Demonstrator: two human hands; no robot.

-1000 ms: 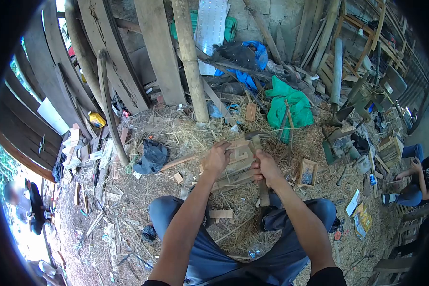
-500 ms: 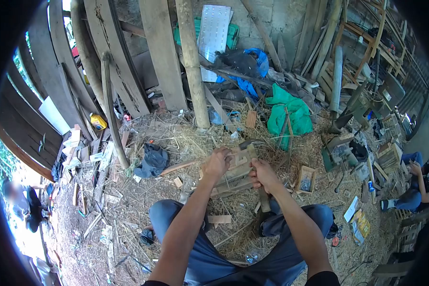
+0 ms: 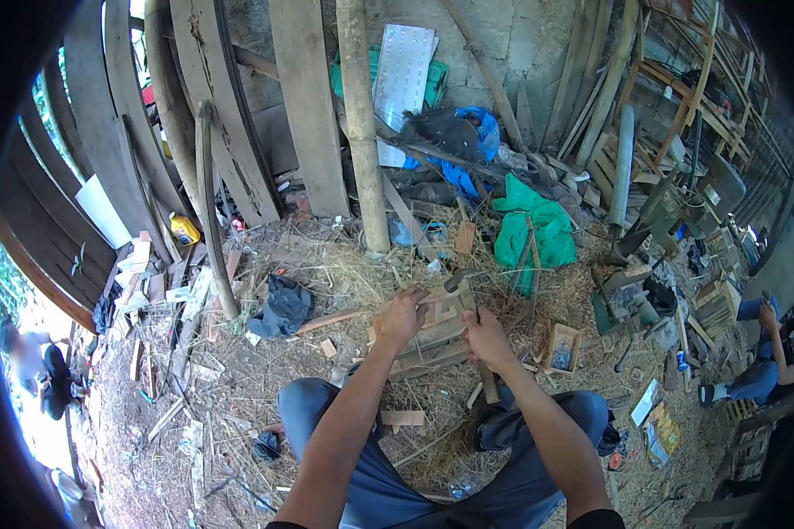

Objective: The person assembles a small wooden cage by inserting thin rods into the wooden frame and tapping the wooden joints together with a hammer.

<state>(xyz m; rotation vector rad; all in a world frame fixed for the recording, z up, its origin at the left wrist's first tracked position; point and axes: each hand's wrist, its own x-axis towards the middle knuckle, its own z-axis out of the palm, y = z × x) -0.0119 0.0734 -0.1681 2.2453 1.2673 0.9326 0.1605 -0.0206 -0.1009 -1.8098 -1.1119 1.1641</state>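
Observation:
My right hand (image 3: 486, 339) is closed around the handle of a hammer (image 3: 458, 280), whose dark metal head points away from me over the wood. The handle's lower end sticks out below the fist. Across from it, my left hand (image 3: 402, 317) has its thumb and fingers pinched together over the near-left part of a low wooden work block (image 3: 432, 336). Whatever the pinch holds is too small to make out. On the block, close to the left fingertips, lies a pale wooden piece (image 3: 447, 312) with a notched shape.
A small wooden box (image 3: 562, 348) with nails or similar bits stands to the right. Dark cloth (image 3: 286, 304) lies at left, green plastic sheeting (image 3: 534, 231) ahead. A bamboo post (image 3: 361, 132) rises in front. Another person (image 3: 761, 353) sits at far right, another (image 3: 44, 370) at far left.
The hammer head has dropped slightly toward the wood and shifted a little left. Both hands stay in nearly the same place; the whole view has shifted slightly downward.

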